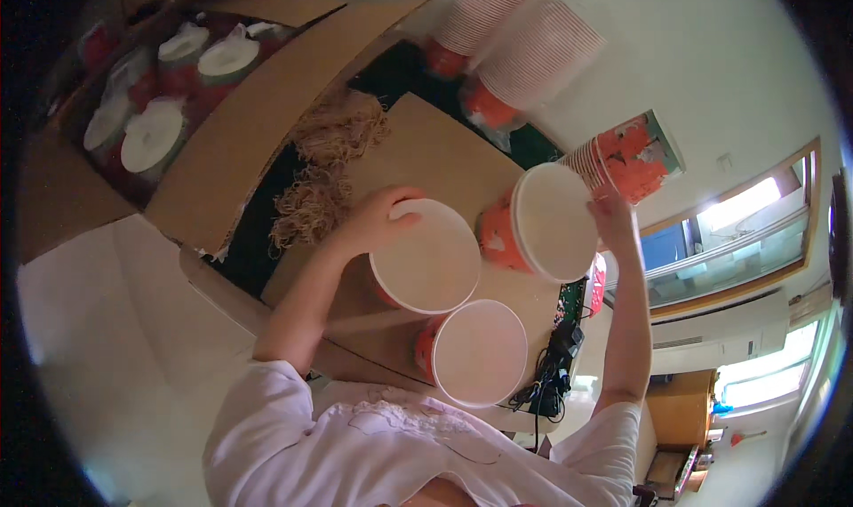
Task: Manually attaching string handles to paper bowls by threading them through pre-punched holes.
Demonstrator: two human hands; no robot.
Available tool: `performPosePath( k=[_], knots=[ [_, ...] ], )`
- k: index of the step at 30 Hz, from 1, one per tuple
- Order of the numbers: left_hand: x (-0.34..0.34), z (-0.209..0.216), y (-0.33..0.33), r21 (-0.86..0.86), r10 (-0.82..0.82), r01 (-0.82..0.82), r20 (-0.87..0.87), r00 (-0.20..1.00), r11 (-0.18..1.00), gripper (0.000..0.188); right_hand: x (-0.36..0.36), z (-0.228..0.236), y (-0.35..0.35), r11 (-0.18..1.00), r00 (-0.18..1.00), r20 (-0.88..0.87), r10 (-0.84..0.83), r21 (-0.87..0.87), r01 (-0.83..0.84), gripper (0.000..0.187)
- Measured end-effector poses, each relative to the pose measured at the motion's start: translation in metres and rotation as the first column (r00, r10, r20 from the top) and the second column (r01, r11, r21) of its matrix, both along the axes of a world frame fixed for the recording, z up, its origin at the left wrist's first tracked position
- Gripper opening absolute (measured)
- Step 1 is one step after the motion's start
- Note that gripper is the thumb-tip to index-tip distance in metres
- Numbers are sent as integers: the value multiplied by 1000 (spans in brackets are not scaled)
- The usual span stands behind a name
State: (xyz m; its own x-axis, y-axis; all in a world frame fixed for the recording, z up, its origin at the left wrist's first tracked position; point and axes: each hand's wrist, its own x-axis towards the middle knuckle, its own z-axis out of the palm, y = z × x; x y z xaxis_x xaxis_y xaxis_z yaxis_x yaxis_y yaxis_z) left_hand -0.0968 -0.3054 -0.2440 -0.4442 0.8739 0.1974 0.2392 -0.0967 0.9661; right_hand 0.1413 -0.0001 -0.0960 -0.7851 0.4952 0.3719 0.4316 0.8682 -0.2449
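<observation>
Three red paper buckets with white rims and pale insides stand in front of me on a cardboard sheet. My left hand [384,221] is closed on the rim of the left paper bucket [428,260], with its thumb over the edge. My right hand [611,215] grips the far right side of the right paper bucket [558,224], which is tilted toward me; some of its fingers are hidden behind the bucket. Nearest my body, a third paper bucket [482,354] is touched by neither hand.
Tangled tan paper shreds [315,187] lie on the cardboard sheet [418,143]. An open cardboard box [267,89] at left holds several white-topped containers. Tall stacks of nested buckets [533,58] stand at the back, with another stack [635,156] at right. Black cables [551,374] lie at the right edge.
</observation>
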Motion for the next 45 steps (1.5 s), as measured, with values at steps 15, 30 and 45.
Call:
performPosePath(
  k=[15,30,45],
  knots=[
    [-19,-25,-105,45,593,-595,-167,787,802,25,22,-98,27,950,965,251,-77,-274,147,21],
    [-37,-49,-127,-7,660,-667,-134,739,745,19,54,-48,41,806,993,105,49,-591,23,11],
    [-35,-51,-24,-59,358,-525,-667,653,849,8,72,15,46,782,996,10,-94,-618,80,6]
  ],
)
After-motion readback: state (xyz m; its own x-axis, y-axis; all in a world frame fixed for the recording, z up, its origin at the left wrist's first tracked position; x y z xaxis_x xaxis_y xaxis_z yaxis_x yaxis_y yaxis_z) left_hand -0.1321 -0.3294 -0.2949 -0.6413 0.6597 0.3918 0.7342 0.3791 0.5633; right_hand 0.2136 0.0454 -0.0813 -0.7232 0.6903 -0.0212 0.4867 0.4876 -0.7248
